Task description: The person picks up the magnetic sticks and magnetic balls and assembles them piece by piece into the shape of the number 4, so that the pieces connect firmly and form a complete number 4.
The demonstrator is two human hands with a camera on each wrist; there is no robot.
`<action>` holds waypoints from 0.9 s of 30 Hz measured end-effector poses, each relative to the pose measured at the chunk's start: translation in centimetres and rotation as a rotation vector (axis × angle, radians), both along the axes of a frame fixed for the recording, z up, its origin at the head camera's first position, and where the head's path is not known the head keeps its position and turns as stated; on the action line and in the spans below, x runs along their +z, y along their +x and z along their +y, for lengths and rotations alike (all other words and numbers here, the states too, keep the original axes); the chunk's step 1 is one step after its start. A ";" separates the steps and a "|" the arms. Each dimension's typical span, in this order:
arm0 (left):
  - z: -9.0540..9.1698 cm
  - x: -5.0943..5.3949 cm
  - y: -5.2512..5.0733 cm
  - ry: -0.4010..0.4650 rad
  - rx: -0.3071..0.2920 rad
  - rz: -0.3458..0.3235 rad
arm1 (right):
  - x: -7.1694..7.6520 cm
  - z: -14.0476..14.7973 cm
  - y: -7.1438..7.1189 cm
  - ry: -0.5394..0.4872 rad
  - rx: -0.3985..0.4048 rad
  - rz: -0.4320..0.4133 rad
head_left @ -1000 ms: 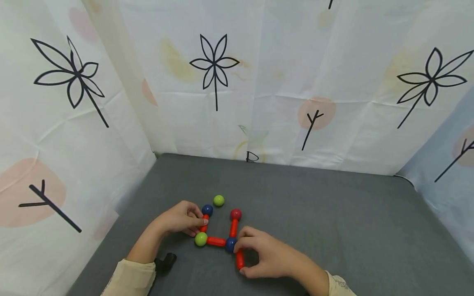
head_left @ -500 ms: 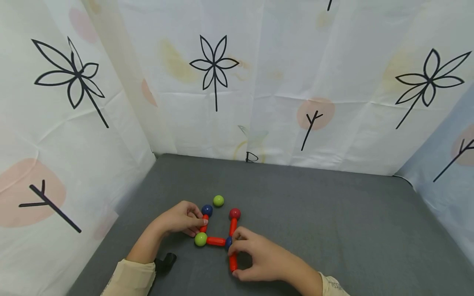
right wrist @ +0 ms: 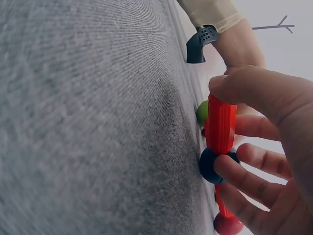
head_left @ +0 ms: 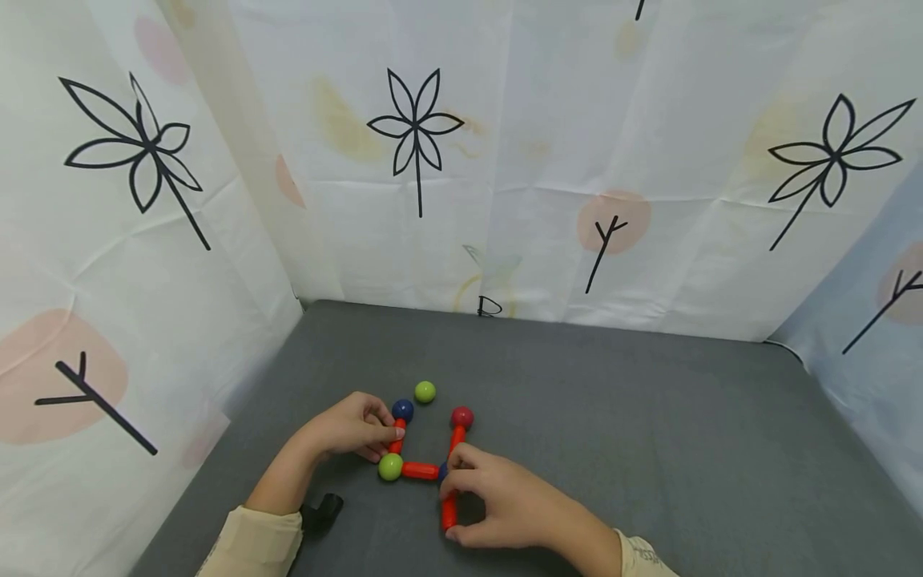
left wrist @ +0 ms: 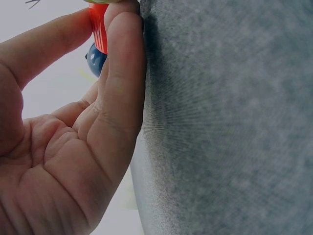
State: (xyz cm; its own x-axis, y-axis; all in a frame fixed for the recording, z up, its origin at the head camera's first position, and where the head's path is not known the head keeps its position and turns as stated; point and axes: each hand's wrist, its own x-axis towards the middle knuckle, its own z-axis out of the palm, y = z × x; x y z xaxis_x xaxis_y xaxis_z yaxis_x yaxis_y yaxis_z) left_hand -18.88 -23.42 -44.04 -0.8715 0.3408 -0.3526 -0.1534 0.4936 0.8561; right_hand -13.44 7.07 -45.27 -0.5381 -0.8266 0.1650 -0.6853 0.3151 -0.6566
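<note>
My left hand (head_left: 353,426) pinches a red rod (head_left: 396,446) that joins a blue ball (head_left: 403,410) to a green ball (head_left: 390,466). From the green ball another red rod (head_left: 421,470) runs right to a second blue ball (right wrist: 209,164), mostly covered by my right hand in the head view. A further red rod (head_left: 457,435) reaches from that ball to a red ball (head_left: 462,417). My right hand (head_left: 512,498) holds a red rod (right wrist: 221,126) between thumb and fingers, its end against the second blue ball. One fingertip touches this ball.
A loose green ball (head_left: 425,392) lies just beyond the first blue ball on the grey table (head_left: 613,401). Patterned white cloth (head_left: 534,160) walls the back and sides. A black wrist device (head_left: 328,511) sits by the left sleeve.
My right hand has moved left with its red rod, bringing it round under the second blue ball. The red ball shifted slightly left, then back right. My left hand stays put.
</note>
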 end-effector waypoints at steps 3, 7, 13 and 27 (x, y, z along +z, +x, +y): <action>0.0 0.0 0.0 -0.005 0.003 0.001 | 0.0 -0.2 0.0 0.020 -0.010 0.034; 0.1 -0.1 0.0 -0.007 0.008 -0.001 | 0.1 -0.4 0.0 0.044 -0.011 0.076; 0.1 -0.1 0.0 -0.007 0.013 -0.008 | 0.2 -0.6 -0.2 0.068 -0.017 0.108; 0.1 0.0 0.0 -0.012 0.013 -0.013 | 0.5 -0.4 -0.6 0.062 -0.028 0.064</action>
State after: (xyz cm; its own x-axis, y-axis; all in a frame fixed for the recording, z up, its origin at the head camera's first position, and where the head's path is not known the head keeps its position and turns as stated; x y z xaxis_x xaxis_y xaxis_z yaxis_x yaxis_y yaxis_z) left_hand -18.87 -23.30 -44.01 -0.8711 0.3251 -0.3682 -0.1711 0.5018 0.8479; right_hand -14.05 6.68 -44.77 -0.5508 -0.8212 0.1492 -0.7158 0.3729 -0.5903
